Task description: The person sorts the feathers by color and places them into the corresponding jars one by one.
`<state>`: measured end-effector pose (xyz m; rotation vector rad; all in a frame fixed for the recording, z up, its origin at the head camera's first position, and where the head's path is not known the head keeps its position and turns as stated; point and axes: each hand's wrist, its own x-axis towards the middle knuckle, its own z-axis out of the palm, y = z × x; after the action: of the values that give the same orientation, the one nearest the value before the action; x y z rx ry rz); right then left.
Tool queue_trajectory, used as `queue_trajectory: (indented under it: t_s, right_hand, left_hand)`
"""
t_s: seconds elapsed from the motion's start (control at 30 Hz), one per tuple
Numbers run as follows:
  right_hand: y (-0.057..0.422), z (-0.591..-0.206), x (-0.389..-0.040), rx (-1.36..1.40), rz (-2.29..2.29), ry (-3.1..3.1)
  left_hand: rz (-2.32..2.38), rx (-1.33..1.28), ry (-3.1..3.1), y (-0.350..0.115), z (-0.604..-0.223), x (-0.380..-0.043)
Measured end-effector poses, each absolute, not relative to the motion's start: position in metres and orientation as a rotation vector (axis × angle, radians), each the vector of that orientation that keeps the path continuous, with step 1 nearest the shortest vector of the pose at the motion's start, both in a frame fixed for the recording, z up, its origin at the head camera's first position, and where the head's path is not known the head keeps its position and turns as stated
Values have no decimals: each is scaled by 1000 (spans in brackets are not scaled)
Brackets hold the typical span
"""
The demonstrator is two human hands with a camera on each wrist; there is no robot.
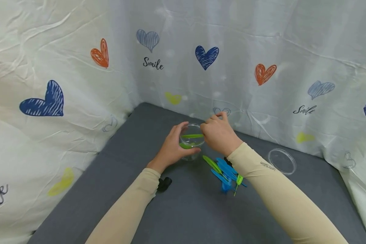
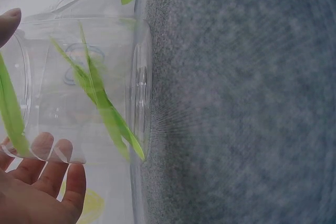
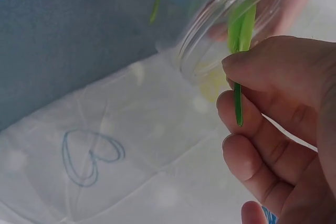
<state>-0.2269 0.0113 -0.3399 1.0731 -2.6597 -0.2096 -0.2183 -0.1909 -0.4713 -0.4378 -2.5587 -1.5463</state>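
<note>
A clear plastic jar (image 1: 191, 154) stands upright on the grey table, its mouth uncovered. My left hand (image 1: 174, 145) grips it around the side, fingers on one side and thumb on the other. Inside lie green feathers (image 2: 97, 95), crossed near the bottom. At the jar's mouth my right hand (image 1: 218, 134) pinches another green feather (image 3: 241, 30) by its quill between thumb and forefinger. The feather's vane reaches into the opening, as the right wrist view shows.
Blue feathers (image 1: 226, 168) and a few green ones (image 1: 212, 164) lie in a loose pile under my right forearm. A clear round lid (image 1: 282, 161) rests on the table at the right. A white curtain (image 1: 183, 51) printed with hearts hangs behind the table (image 1: 183, 210).
</note>
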Motion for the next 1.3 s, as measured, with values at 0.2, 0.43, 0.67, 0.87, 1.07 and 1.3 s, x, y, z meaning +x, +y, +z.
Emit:
queue_trajectory:
  t_s: [0.2,0.43,0.67,0.87,1.07,1.3]
  right_hand:
    - [-1,-343,-231,1112,-236,-2660]
    - [-9,-344,-234,1134,-243,-2667]
    - [-15,-350,-234,1141,-253,-2646]
    - [-17,-352,-234,1143,-255,-2641]
    - [-14,-353,-232,1149,-239,-2668]
    - [-7,-342,-227,1130,-180,-2655]
  left_hand:
    - [-1543,-438,-2571,-192,-471,-219]
    - [-1564,-432,-2573,-191,-470,-219]
    - [-1563,-437,-2567,-193,-472,-219]
    - [-1566,-440,-2561,-193,-471,-217]
    - [-1568,-451,-2565,-190,-472,-216]
    - [-1567,-440,-2556,-193,-471,-216]
